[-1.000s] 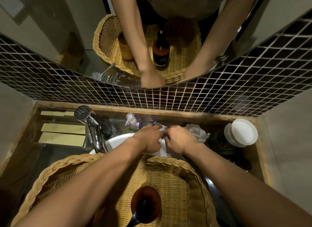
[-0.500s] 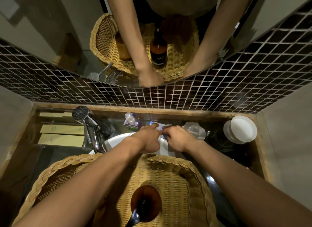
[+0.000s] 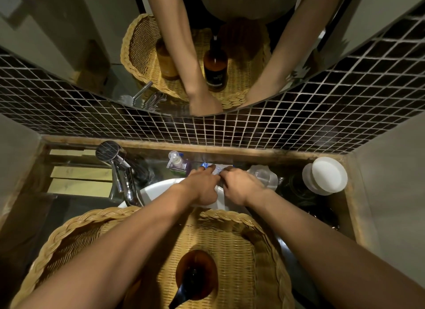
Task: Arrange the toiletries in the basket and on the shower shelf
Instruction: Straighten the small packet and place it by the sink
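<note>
Gripping what is probably a white-and-blue tube, left hand and right hand are curling fingers around it; lift it level, clearing the basket rim beneath the knuckles.

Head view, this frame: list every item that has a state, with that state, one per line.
Woven wicker basket: over the sink, holding one bottle.
Amber pump bottle: upright inside the basket.
Small white-and-blue item: on the ledge, gripped by both hands.
Left hand: fingers curled on that item.
Right hand: fingers curled on that item.
Purple pump bottle: upright on the ledge.
Chrome tap: no water visible.
</note>
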`<state>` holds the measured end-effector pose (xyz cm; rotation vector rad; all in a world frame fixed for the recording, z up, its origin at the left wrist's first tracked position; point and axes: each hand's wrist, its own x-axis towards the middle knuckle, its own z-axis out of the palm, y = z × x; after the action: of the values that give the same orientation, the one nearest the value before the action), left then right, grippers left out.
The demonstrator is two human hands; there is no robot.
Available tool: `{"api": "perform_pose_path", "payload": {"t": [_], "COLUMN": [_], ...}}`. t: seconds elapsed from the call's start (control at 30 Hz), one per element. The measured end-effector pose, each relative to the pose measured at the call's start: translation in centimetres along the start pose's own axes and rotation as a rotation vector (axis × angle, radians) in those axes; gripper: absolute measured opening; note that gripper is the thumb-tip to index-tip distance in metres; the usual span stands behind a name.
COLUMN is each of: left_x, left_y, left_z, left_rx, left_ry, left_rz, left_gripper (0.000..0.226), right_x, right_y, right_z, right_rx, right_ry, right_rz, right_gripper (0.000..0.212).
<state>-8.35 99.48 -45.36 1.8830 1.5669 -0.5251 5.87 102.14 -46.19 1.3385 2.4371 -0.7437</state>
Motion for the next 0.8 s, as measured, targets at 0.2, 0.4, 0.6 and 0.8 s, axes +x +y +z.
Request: {"api": "perform_pose_path", "payload": {"t": [0.2, 0.4, 0.6, 0.8], "left_x": [-1.7, -4.6, -8.5, -12.7], "left_y": [-0.4, -0.1, -0.3, 0.2], "left_z": [-0.7, -2.2, -3.0, -3.7], "left_rx": [-0.005, -0.019, 0.006, 0.021], "left_ry": [0.085, 0.150, 0.211, 0.294], "left_rz": [0.002, -0.028, -0.042, -0.072], "left_gripper": [0.068, 0.064, 0.058, 0.057], "right_x": [-1.1, -3.2, -6.2, -9.9], "right_y": [-0.1, -1.1, -2.1, -3.8], "right_z": [-1.1, -3.1, -5.0, -7.2], "right_rx": [-0.010, -0.061, -0.108, -0.185], "right_ry": [0.026, 0.058, 0.109, 0.165], "right_rz": [-0.004, -0.020, 0.011, 0.000], "right_gripper": [0.031, 0.037, 0.035, 0.034]}}
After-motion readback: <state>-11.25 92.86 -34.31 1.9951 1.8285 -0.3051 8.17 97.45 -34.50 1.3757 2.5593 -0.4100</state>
